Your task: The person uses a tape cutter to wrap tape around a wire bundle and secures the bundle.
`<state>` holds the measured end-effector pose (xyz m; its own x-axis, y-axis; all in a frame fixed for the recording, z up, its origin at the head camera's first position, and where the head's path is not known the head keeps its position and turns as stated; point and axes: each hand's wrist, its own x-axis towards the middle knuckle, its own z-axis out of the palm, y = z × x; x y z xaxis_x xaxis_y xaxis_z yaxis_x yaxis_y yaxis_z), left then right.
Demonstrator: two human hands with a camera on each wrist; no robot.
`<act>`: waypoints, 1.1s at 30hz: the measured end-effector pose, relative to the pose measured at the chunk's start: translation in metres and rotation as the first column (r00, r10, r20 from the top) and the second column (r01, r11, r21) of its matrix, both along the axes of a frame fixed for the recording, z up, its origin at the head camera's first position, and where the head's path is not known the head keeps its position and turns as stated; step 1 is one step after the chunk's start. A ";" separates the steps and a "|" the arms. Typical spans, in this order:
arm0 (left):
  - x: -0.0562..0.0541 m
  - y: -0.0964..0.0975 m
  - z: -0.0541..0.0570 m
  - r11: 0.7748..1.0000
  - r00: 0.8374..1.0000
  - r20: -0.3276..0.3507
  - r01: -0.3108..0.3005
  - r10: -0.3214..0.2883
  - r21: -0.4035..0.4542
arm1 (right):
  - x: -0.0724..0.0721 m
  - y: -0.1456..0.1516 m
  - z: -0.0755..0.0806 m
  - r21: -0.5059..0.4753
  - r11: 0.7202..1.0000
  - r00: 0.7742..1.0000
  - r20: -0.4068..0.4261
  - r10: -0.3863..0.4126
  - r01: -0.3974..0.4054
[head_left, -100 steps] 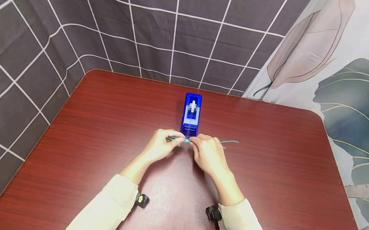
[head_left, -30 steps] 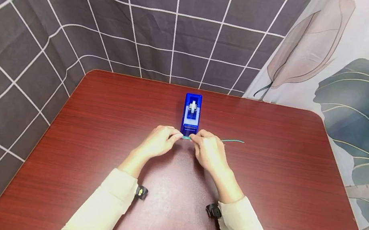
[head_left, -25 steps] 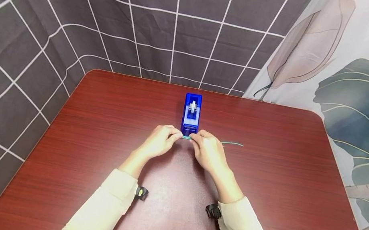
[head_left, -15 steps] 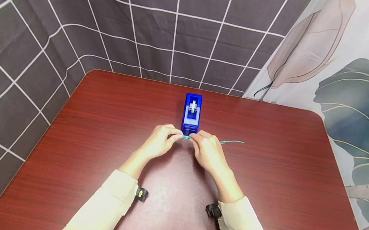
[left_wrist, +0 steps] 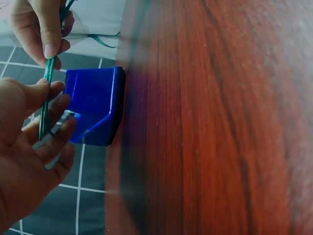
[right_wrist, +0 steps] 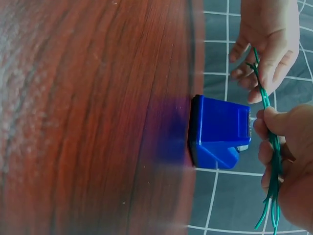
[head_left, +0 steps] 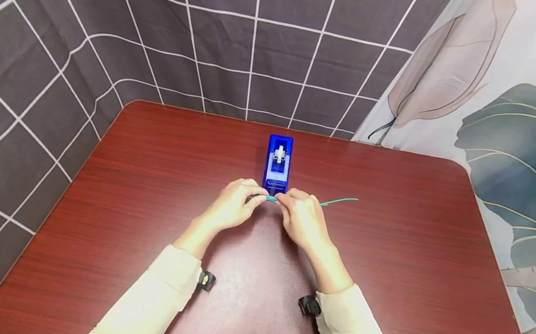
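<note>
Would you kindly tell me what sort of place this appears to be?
Probably an indoor work corner: a reddish wood-grain table with a blue tape dispenser on it, and a dark checked cloth hung behind like a wall covering.

We are seeing a slim bundle of shiny green strands (right_wrist: 275, 164) being pinched by the left hand (head_left: 234, 204) and the right hand (head_left: 306, 219). It is stretching crosswise, just in front of the upright blue dispenser (head_left: 277, 177). Between the hands the strands are lying close together; past the right hand their ends are fanning out, one reaching farther than the rest.
</note>
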<state>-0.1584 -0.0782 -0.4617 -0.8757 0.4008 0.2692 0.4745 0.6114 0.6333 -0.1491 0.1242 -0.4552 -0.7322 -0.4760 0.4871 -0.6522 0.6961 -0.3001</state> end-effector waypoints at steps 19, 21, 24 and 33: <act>0.003 0.007 -0.016 0.987 0.989 -0.103 -0.089 0.104 0.135 | 0.002 -0.003 0.002 0.070 0.995 0.985 0.153 -0.078 0.068; 0.003 0.008 -0.016 0.986 0.990 -0.094 -0.087 0.101 0.140 | 0.001 -0.003 0.001 0.045 0.997 0.990 0.122 -0.065 0.060; 0.003 0.008 -0.015 0.988 0.992 -0.080 -0.082 0.093 0.134 | 0.000 -0.001 -0.002 0.014 0.999 0.997 0.070 -0.044 0.043; -0.001 0.007 -0.008 0.996 0.995 0.067 -0.072 0.068 0.061 | -0.005 0.002 -0.005 0.002 1.000 0.999 -0.032 -0.001 0.001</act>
<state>-0.1591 -0.0710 -0.4697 -0.9174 0.3219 0.2340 0.3887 0.5991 0.7000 -0.1537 0.1259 -0.4598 -0.7166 -0.4762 0.5096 -0.6608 0.6974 -0.2775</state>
